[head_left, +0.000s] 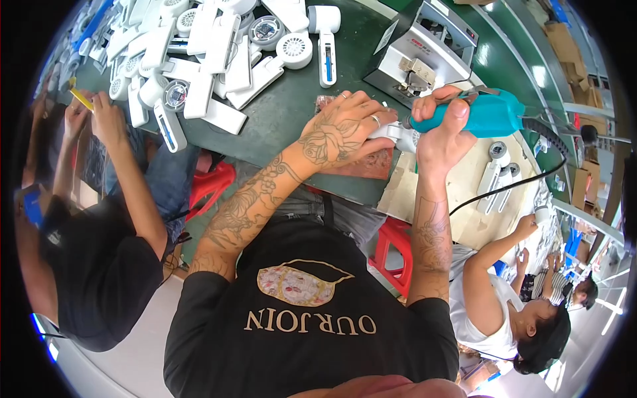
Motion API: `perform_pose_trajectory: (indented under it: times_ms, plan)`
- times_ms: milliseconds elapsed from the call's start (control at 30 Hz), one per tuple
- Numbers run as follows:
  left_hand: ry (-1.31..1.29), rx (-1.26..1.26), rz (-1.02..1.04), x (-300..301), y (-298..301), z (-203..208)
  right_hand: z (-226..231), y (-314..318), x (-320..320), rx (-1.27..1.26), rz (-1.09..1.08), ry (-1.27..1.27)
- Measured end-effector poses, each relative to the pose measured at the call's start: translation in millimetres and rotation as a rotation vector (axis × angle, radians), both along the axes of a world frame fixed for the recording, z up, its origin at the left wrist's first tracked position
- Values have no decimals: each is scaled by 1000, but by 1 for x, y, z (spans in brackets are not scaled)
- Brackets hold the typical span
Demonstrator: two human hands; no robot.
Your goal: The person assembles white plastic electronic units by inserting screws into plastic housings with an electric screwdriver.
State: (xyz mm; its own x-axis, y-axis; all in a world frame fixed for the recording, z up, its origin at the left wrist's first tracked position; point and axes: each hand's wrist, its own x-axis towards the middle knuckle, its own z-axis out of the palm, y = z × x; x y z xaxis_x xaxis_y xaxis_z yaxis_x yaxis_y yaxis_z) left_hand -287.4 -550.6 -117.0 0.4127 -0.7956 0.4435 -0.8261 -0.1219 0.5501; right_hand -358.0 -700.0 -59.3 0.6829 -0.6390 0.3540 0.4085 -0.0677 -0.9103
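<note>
My left hand (342,131) is closed over a white handheld fan (403,137), holding it down on a reddish mat (361,166). Most of the fan is hidden under the fingers; a white end shows past them. In my right hand (441,139) is a teal electric screwdriver (496,114), gripped around its body and lying nearly level. Its tip points left at the fan, but I cannot tell whether it touches a screw.
Many white fan parts (215,46) are piled at the far left. A metal machine (428,56) stands beyond my right hand. The screwdriver's black cable (511,189) loops across cardboard (415,189) on the right. Co-workers sit on both sides.
</note>
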Motion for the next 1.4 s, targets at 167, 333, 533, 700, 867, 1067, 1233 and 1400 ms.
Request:
perform_pose_trajectory:
  times_ms: [167, 333, 533, 700, 867, 1067, 1233, 1400]
  plan:
    - [-45, 72, 4, 0, -2, 1, -5, -1, 1, -22, 4, 21]
    - [-91, 55, 24, -1, -1, 1, -1, 1, 7, -20, -52, 97]
    - [-50, 47, -8, 0, 2, -1, 13, -5, 11, -23, -104, 91]
    - [11, 29, -15, -1, 3, -4, 21, -21, 45, -134, -167, -62]
    - [13, 63, -43, -1, 2, 2, -2, -31, 53, -226, -36, -220]
    - [69, 28, -18, 0, 4, 0, 14, -18, 39, -120, -68, -12]
    - [6, 38, -2, -1, 4, 2, 17, 0, -12, 67, 78, -46]
    - [26, 38, -13, 0, 2, 5, 9, 4, -28, 7, 57, 23]
